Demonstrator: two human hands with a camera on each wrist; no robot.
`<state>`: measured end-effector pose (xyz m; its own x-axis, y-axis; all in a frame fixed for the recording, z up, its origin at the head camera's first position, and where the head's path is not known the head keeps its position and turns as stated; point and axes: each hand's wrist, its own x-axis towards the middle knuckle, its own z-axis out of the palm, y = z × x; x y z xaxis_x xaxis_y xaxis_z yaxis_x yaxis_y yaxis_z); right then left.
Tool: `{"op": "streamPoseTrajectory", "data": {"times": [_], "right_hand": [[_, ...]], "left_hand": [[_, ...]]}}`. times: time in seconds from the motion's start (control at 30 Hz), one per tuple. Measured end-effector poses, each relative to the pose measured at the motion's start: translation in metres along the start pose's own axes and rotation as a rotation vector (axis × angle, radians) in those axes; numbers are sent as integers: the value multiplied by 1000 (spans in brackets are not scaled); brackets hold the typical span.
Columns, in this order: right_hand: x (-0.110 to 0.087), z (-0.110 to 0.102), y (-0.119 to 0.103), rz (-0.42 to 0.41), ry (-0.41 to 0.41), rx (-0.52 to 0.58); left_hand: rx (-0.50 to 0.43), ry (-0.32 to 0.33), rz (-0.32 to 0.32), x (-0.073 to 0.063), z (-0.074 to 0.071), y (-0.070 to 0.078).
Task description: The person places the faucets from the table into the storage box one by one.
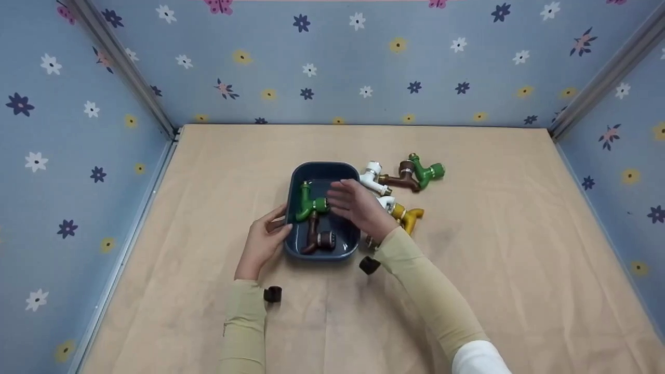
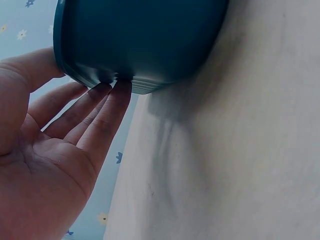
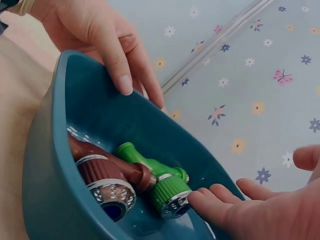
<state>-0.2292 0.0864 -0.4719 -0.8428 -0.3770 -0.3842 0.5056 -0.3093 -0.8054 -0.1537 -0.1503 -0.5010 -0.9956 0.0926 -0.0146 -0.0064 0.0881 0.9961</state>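
A dark blue plastic tub [image 1: 345, 239] holds a green tap [image 1: 310, 209] and a brown tap [image 1: 317, 240], both lying on its bottom. My left hand [image 1: 258, 245] grips the tub's left wall, the thumb at the rim and the fingers against the outside, as the left wrist view also shows. Over the tub's right side is my right hand [image 1: 361, 208], its fingers extended toward the green tap and nothing held. In the right wrist view a fingertip overlaps the handle of the green tap [image 3: 167, 187]; whether it touches, I cannot tell.
Right of the tub lie a white tap [image 1: 371, 176], a brown tap [image 1: 402, 180], a green tap [image 1: 429, 172] and a yellow tap [image 1: 412, 217]. Another white tap [image 1: 387, 201] is partly hidden behind my right hand. Flower-patterned panels [image 1: 332, 67] border the cloth-covered table [image 1: 519, 234].
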Motion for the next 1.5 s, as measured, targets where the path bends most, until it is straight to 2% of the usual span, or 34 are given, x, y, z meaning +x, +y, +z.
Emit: {"op": "streamPoseTrajectory", "data": {"times": [0.4,0.7,1.0,1.5], "right_hand": [[-19,-4,-8,-50,-95,20],[-28,-5,-14,-75,-100,21],[-38,-10,-18,-104,-142,-3],[-54,-21,-24,-149,-151,32]], "left_hand": [[-1,1,4,-1,0,1],[19,0,-1,-2,0,3],[36,2,4,-1,0,4],[-1,-3,18,-1,1,2]]}}
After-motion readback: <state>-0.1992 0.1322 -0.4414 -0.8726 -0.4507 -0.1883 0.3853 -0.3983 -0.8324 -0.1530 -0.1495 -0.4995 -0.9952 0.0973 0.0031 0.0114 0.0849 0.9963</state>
